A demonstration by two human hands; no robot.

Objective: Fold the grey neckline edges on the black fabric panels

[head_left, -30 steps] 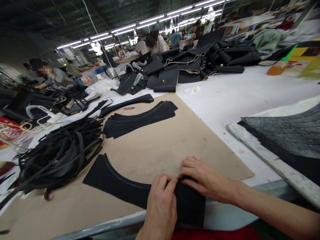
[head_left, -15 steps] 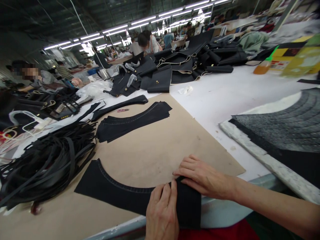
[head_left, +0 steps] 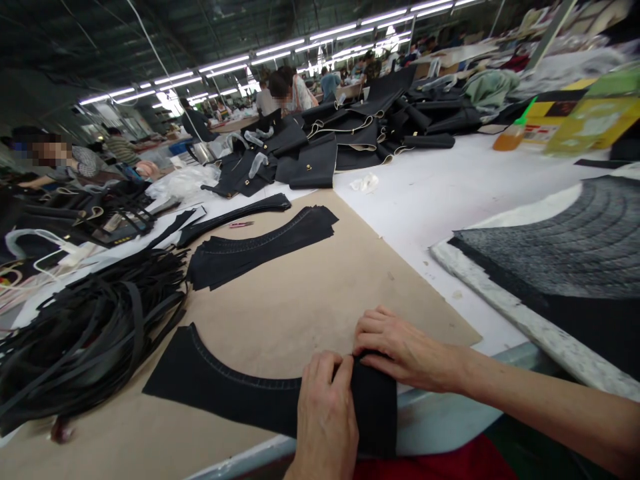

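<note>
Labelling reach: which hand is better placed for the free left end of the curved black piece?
Left, probably. The left hand lies on the curved black piece on the side toward that end; the right hand would have to cross over it.

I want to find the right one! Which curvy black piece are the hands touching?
The single curved black piece lying nearest the person, under the left hand and right hand. The other curved pieces lie stacked farther back, untouched.
</note>
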